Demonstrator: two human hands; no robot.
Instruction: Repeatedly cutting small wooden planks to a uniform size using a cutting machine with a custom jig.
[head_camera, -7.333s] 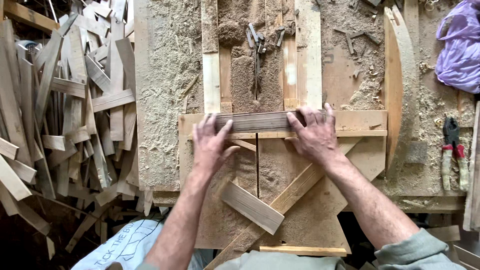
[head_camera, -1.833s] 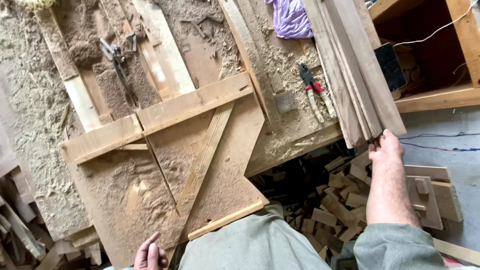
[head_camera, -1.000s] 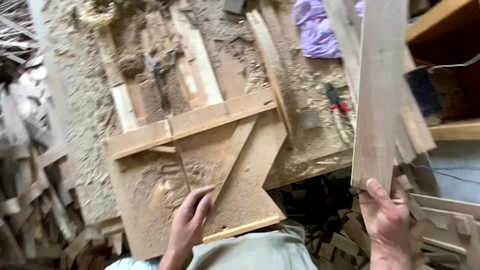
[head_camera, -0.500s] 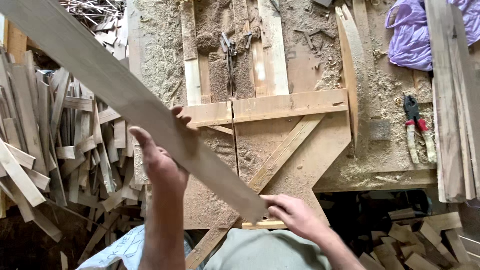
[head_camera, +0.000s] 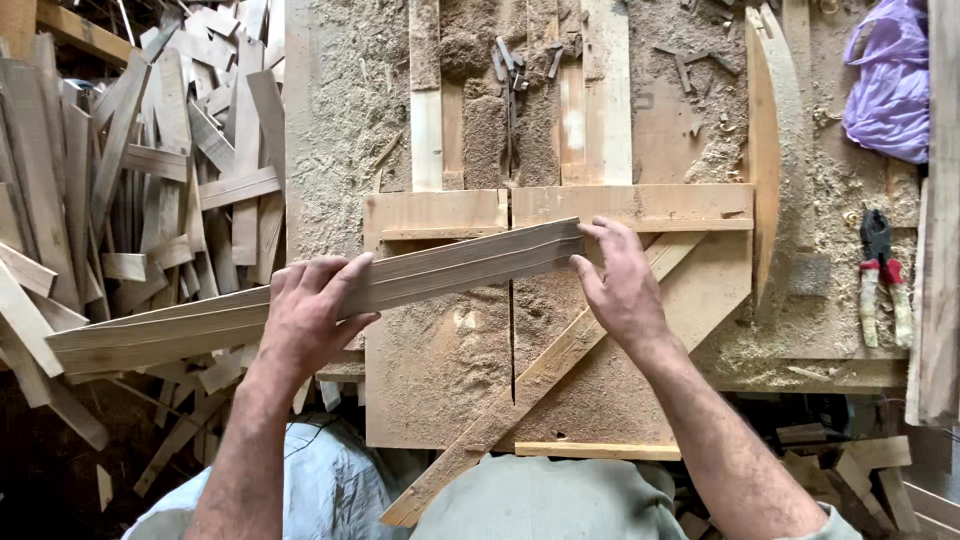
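We hold a long wooden slat across the sawdust-covered tabletop, its length running from low on our left to higher on our right. Our left hand wraps over the slat near its middle, fingers curled down on the top face and thumb underneath, gripping it. Our right hand meets the slat's right end, fingertips pressed against the end edge and the thumb below, so both hands have hold of the same piece. The slat lies above a flat wooden jig board with a diagonal brace crossing it, and its right end sits just under the crosswise wooden rail. The slat's left end sticks out past the tabletop over a heap of cut wood offcuts. At the far right, well apart from our hands, red-handled pliers lie in the sawdust below a purple plastic bag.
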